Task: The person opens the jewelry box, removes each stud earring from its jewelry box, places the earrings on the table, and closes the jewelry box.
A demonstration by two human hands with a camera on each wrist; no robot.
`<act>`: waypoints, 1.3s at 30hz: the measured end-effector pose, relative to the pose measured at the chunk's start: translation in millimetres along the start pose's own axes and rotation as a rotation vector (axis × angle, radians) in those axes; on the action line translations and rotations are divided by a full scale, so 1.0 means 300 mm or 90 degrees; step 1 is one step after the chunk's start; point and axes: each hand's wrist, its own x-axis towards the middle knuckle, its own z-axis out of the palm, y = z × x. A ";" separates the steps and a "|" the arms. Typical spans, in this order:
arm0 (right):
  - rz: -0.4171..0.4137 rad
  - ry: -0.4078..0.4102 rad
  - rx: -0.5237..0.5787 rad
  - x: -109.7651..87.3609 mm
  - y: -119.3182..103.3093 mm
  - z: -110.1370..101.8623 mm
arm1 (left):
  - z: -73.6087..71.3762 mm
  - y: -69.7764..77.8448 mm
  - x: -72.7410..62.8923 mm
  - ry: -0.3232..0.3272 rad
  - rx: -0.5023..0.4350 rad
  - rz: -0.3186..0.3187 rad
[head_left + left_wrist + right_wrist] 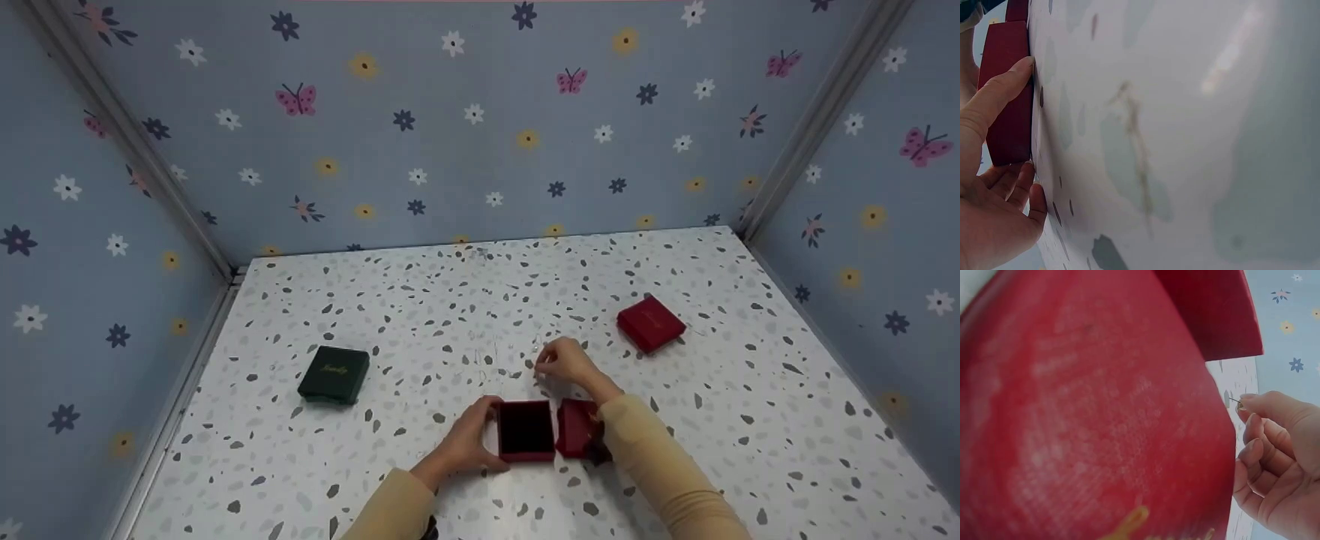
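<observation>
My left hand [466, 439] grips the left side of an open red jewelry box [526, 459] with a black lining. In the left wrist view, the thumb lies along the box's red side [1009, 124] and the fingers are at its far end. Right of the box lies a red lid [576, 429] with gold marks, partly hidden by the right sleeve. My right hand [568, 361] is beyond the box, low over the table. Thumb and index finger pinch a tiny gold earring [1239, 405] with a thin pin; its other end is hidden by the fingertips.
A dark green box [334, 375] with gold lettering sits on the left of the speckled white table [405, 315]. A closed red box [651, 325] lies at the back right. Fine, thin jewelry pieces [482, 375] are scattered beyond the open box. Flowered panels [480, 112] enclose the table.
</observation>
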 end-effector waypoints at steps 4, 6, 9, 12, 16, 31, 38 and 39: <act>0.012 -0.004 -0.003 0.006 -0.002 0.000 | 0.002 -0.002 0.000 0.002 0.001 0.004; 0.013 -0.007 -0.005 0.009 -0.003 -0.001 | 0.003 -0.003 0.000 0.001 0.004 0.001; 0.011 -0.006 -0.010 0.014 -0.002 0.000 | 0.003 -0.003 0.000 0.001 0.003 -0.003; 0.023 -0.010 -0.009 0.017 -0.001 0.001 | 0.002 -0.003 0.002 -0.001 0.002 -0.008; 0.041 -0.017 -0.013 0.021 0.001 0.003 | 0.003 -0.004 0.003 -0.002 0.002 -0.011; 0.001 0.012 -0.017 0.022 0.015 0.000 | 0.006 -0.004 0.003 0.006 0.000 0.000; 0.030 -0.024 -0.012 0.002 0.014 -0.031 | 0.004 0.002 0.004 0.009 -0.008 0.000; 0.025 -0.027 -0.015 -0.001 0.013 -0.035 | 0.004 0.002 0.004 0.009 -0.010 0.001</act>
